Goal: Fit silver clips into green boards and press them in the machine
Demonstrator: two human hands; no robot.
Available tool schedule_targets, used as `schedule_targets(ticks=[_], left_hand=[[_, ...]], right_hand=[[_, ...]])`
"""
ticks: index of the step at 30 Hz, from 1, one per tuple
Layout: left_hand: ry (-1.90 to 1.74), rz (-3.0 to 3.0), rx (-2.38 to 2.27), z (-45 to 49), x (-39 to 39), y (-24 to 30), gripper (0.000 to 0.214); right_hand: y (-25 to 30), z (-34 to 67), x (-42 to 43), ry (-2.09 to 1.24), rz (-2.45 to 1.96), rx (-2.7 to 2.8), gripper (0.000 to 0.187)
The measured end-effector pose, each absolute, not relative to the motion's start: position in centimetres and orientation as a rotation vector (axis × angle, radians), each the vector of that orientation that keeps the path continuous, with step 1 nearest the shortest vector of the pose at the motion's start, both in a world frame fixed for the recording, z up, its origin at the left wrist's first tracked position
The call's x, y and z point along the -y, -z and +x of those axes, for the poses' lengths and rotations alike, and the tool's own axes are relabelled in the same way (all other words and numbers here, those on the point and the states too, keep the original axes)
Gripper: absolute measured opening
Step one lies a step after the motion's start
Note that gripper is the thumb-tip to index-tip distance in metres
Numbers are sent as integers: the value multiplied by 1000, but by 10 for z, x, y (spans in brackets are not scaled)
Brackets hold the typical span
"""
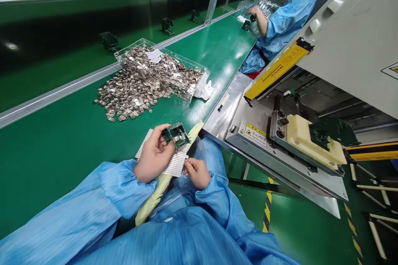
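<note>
My left hand [154,154] grips a small green circuit board [175,135] by its edge, with a silvery perforated sheet [175,163] lying under the hand. My right hand [197,173] is just below, its curled fingers at the sheet's lower right corner. I cannot tell whether they grip it. A pale yellow strip [161,182] runs diagonally behind the sheet, and clear plastic [177,192] lies over my blue sleeves in my lap.
A clear tray [161,56] of small metal parts stands on the green bench [62,165], with a spilled heap [127,95] beside it. A white cloth [205,90] lies nearby. To the right is a machine [255,134] with a cream block [311,140]. A co-worker [282,29] sits farther along.
</note>
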State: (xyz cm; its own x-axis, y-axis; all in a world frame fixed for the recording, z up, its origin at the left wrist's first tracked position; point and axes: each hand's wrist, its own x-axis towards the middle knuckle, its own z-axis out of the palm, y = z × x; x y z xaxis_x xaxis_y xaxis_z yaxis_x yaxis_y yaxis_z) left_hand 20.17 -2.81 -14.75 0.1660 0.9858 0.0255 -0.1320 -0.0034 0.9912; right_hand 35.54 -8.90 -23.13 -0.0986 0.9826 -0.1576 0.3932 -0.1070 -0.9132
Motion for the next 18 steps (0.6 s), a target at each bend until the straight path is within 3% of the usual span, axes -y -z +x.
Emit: schedule_targets(ticks=[8, 18], left_hand=[[-1166, 1161, -938, 197, 30, 148, 39], [-1195, 1177, -863, 197, 35, 148, 36]], right_hand=[[232, 371, 78, -1186, -1823, 1670, 24], [136, 391, 98, -961, -1505, 1538, 29]])
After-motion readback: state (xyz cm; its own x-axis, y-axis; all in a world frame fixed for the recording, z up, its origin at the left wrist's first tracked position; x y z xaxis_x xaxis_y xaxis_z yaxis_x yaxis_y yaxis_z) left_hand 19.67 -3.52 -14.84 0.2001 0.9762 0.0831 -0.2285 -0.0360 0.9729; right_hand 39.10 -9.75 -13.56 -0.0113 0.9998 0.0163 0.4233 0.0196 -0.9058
